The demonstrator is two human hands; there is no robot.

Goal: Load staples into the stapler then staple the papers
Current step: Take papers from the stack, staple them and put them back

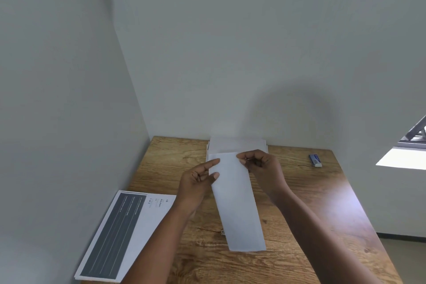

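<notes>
I hold a white sheet of paper [235, 200] above the wooden table [299, 203]. My left hand [198, 180] pinches its left edge near the top. At the top right corner, my right hand [262, 166] pinches the sheet with curled fingers. A stack of white papers [237, 144] lies flat behind it, against the wall. A small blue box with a white end [315, 160], possibly staples, lies at the back right of the table. No stapler shows plainly; a small dark thing [222, 232] peeks out at the sheet's lower left edge.
A printed page with a dark grey panel [119, 235] lies on another sheet at the table's front left corner. Walls close in the table at the left and back. The table's right edge drops to the floor.
</notes>
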